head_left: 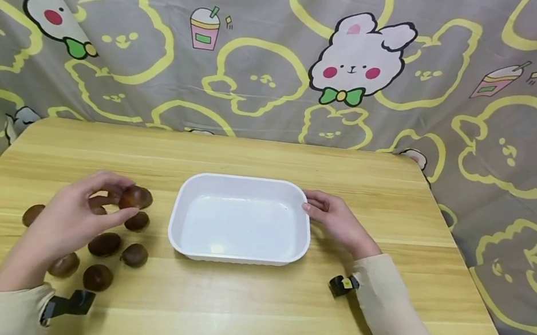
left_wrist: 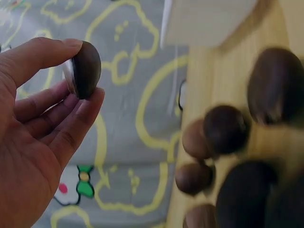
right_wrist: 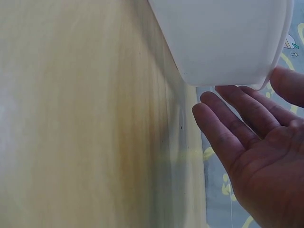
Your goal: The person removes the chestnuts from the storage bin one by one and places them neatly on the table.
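My left hand [head_left: 69, 213] pinches a glossy brown chestnut [left_wrist: 87, 71] between thumb and fingertips, raised over the left part of the table. Beneath and around this hand lie several more chestnuts [head_left: 104, 244], some partly hidden behind it in the head view. A white rectangular plastic tray [head_left: 234, 258] stands in the middle of the table, its inside bare. At the tray's right end, my right hand [head_left: 338, 221] holds the far corner of the rim, thumb at the edge and fingers outside, fairly straight and spread in the right wrist view.
The wood-grain table [head_left: 246, 315] ends at a grey patterned cloth [head_left: 268, 28] hanging behind it and along its right side. A small black device [head_left: 341, 285] sits at the right cuff, another black one [head_left: 69, 305] at the left cuff.
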A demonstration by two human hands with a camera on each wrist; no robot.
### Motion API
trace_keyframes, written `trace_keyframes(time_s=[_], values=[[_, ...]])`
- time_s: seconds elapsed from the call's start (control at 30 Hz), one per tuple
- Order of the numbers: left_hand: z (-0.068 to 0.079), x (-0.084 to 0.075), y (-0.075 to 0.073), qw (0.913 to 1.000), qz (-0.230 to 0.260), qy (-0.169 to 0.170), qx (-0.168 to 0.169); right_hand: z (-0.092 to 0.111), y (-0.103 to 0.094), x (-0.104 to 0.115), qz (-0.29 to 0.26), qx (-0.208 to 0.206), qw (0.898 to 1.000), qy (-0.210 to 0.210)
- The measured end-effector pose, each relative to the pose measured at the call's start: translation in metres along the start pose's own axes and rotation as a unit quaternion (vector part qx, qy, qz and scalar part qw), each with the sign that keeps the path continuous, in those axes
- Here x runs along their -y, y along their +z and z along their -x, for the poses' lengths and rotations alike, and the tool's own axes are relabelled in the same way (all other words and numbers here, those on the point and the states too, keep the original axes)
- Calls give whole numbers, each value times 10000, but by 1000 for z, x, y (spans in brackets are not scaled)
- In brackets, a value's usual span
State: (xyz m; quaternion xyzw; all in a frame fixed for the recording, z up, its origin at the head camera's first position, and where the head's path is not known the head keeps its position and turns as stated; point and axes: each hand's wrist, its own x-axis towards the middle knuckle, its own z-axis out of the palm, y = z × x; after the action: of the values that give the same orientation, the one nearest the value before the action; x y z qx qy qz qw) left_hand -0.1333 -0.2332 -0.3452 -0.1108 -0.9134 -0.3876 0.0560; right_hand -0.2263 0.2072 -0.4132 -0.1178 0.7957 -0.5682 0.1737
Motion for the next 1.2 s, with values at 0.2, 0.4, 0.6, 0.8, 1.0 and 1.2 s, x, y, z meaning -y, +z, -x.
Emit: trace_keyframes(time_s=[0.2,0.4,0.6,0.8,1.0,1.2], values=[[23,27,-14,9988,29,-194,-446,1,-2,-3,25,-3,10000,6],[48,63,-30,9931,87,-588,-1014,1,-2,-5,56,-22,10000,68],[68,91,-45,9832,72,-1210,-1366,0,-2,-5,41,18,10000,-5],[83,115,-54,9716,287,-1819,-1485,-1,-2,-3,-20,37,10000,34],[90,142,-64,9738,248,-1802,-1363,-1,-2,-2,43,21,10000,37],[93,169,-69,9738,-326,-2015,-998,-1,-2,-3,77,19,10000,19]])
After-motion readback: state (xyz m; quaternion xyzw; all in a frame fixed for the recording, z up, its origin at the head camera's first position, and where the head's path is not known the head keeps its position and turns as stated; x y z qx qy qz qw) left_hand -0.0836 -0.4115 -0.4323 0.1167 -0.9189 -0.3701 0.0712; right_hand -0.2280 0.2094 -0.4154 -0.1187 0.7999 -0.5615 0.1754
